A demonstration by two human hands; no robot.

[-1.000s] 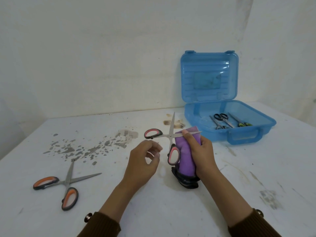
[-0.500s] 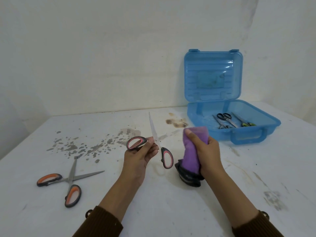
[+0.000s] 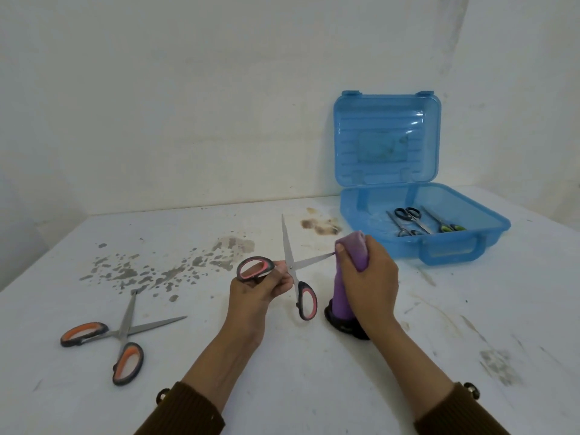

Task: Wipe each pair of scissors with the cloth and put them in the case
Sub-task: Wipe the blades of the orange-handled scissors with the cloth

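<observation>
Progress chk from my end: the blue see-through plastic case (image 3: 452, 252) sits open at far right of the white stained table (image 3: 282, 387), w/ what looks like 3 small pairs inside: black-handled scissors (image 3: 408, 213), green-handled scissors (image 3: 447, 227) and a steel-grey pair (image 3: 403, 229). I take those as done.

Current pair is the pink-and-black-handled steel scissors (image 3: 290, 268), blades spread, held off the table. Left hand (image 3: 257, 287) pinches them at the upper handle loop, near the pivot. Right hand (image 3: 370, 277) is wrapped round the purple cloth (image 3: 353, 246), whose dark lower end rests on the table. One blade tip touches the cloth; the other blade points toward the wall.

My read: wipe is underway, not finished. Left to do: finish this pair, put it in the case, then the orange-and-black-handled scissors (image 3: 120, 334), lying open at near left, well apart from the case.
</observation>
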